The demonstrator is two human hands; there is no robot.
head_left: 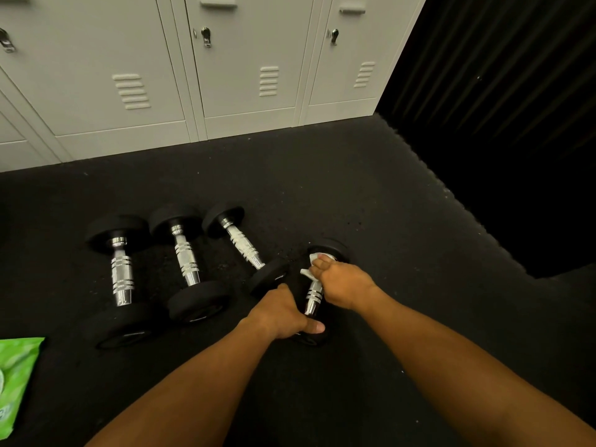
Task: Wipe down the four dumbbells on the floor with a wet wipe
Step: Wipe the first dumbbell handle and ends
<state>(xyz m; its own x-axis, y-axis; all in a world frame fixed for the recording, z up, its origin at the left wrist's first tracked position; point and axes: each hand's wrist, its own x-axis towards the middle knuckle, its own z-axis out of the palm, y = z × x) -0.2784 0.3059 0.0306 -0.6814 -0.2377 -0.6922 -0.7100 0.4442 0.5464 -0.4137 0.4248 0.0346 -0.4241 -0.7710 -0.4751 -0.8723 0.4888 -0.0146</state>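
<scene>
Now right hand (342,283) pinches crumpled wipe (309,267) on chrome handle (314,296); left hand (283,312) grips rubber head (311,338)

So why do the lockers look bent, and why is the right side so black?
Head view: the wide-angle lens bows the lockers outward; the dark wall at right catches little light; the chrome handles glint with overhead glare; the green wipe pack is cropped at the left edge.

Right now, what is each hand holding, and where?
Right hand presses a white wipe on the rightmost dumbbell, near its far head. Left hand grips its near head.
</scene>
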